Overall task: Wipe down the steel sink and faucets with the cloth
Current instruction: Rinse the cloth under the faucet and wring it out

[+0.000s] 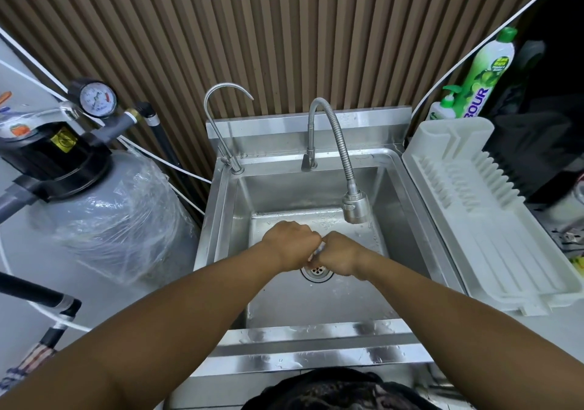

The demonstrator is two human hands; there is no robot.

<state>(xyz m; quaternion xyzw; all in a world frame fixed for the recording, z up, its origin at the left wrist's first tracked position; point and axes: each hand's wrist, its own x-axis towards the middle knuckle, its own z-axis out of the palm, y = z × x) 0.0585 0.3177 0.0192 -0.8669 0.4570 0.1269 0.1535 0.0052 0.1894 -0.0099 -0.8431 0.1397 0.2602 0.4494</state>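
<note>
Both my hands are down in the steel sink (pixel 407 201), just above the drain (pixel 317 273). My left hand (pixel 289 243) and my right hand (pixel 339 253) are curled tight around a bunched cloth (pixel 318 248); only a small pale strip of it shows between the knuckles. A flexible faucet (pixel 339 147) arches from the back ledge, and its spray head (pixel 355 205) hangs over the basin's right rear. At the back left corner stands a thin gooseneck faucet (pixel 218 125). Water drops dot the basin floor and the front rim.
A white plastic dish rack (pixel 493 220) lies on the counter right of the sink, with a green dish soap bottle (pixel 486 74) and a small pump bottle (pixel 442 107) behind it. On the left stands a grey filter tank (pixel 104 210) with a pressure gauge (pixel 96 98). A slatted wall rises behind.
</note>
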